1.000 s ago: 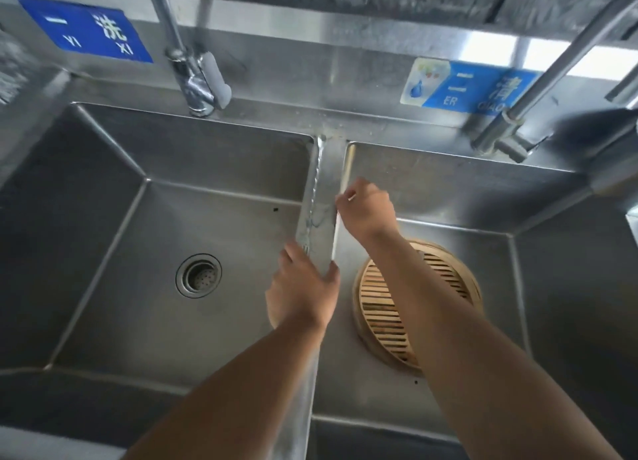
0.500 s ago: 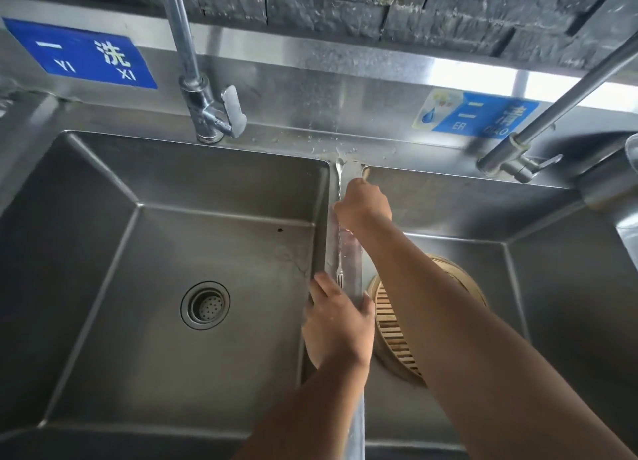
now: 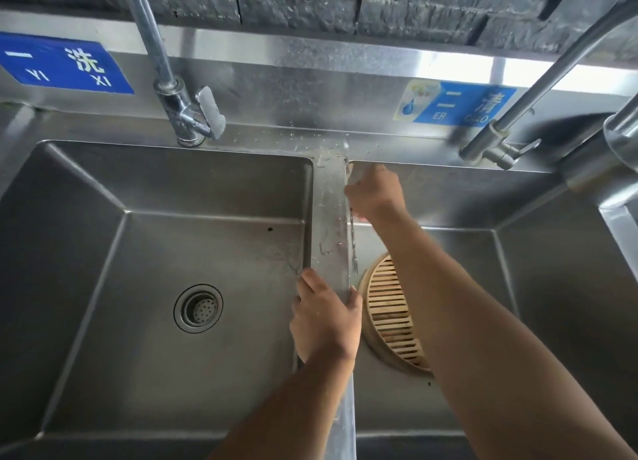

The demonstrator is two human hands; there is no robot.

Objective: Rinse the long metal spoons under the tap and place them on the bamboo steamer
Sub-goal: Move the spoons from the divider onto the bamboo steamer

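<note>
- The left hand lies over the wet stainless-steel divider between the two basins, fingers relaxed and straight, holding nothing visible.
- Just right of it, the round slatted bamboo steamer sits on the right basin's floor; no spoon shows on its slats (the right forearm hides part).
- One long thin metal spoon hangs beside the divider, its lower tip near the left thumb.
- The right hand grips its upper end, fingers curled tight.
- Judging by this, rinsing is underway and placing remains.
</note>
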